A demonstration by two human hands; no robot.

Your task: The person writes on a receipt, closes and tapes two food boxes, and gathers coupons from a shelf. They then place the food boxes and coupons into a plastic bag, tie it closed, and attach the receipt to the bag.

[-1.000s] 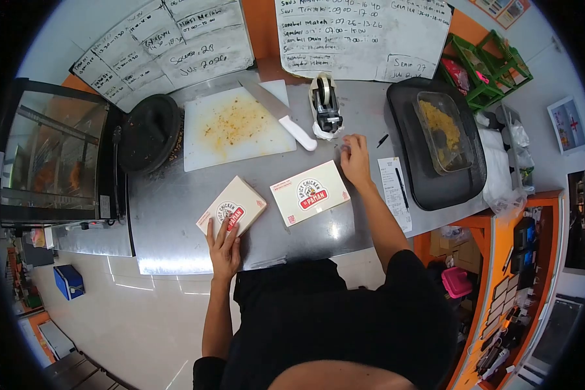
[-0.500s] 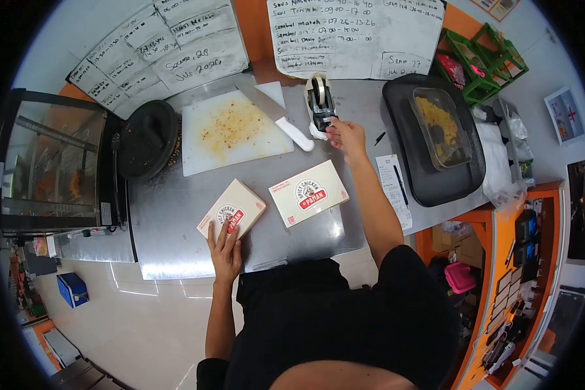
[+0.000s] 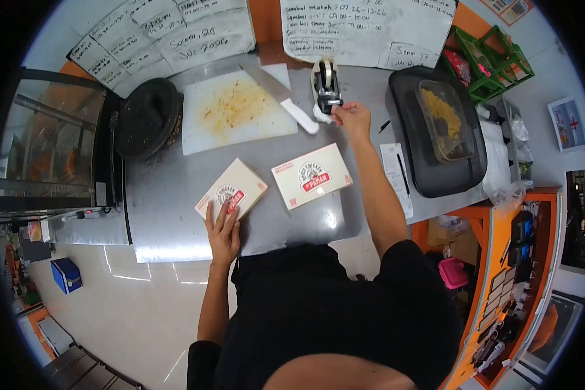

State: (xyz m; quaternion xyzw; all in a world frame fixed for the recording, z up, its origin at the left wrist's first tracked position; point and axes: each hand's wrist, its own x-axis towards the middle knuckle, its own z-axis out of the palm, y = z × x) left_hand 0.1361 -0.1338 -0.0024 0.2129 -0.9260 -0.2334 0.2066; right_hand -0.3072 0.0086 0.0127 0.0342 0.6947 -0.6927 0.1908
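My left hand (image 3: 223, 235) rests with spread fingers on the lower part of a white printed box (image 3: 233, 188), which lies at an angle on the metal counter. To its right lies a second printed box (image 3: 312, 175), touched by neither hand. My right hand (image 3: 353, 119) is at the front end of a tape dispenser (image 3: 327, 83), thumb and fingertips pinched together. Whatever sits between those fingertips is too small to make out. Left of the dispenser, a white-handled knife (image 3: 298, 116) lies partly on a crumb-strewn white cutting board (image 3: 205, 120).
A black tray (image 3: 429, 182) at the right holds a clear container of yellow food (image 3: 445, 123). A receipt (image 3: 395, 179) with a pen lies beside it. A round black pan (image 3: 151, 117) and a glass cabinet (image 3: 52, 149) stand at left. Green racks (image 3: 484, 65) are at back right.
The camera view has shifted, so the counter appears higher. My right hand still pinches at the dispenser's front, now slightly to its right. My left hand stays on the box.
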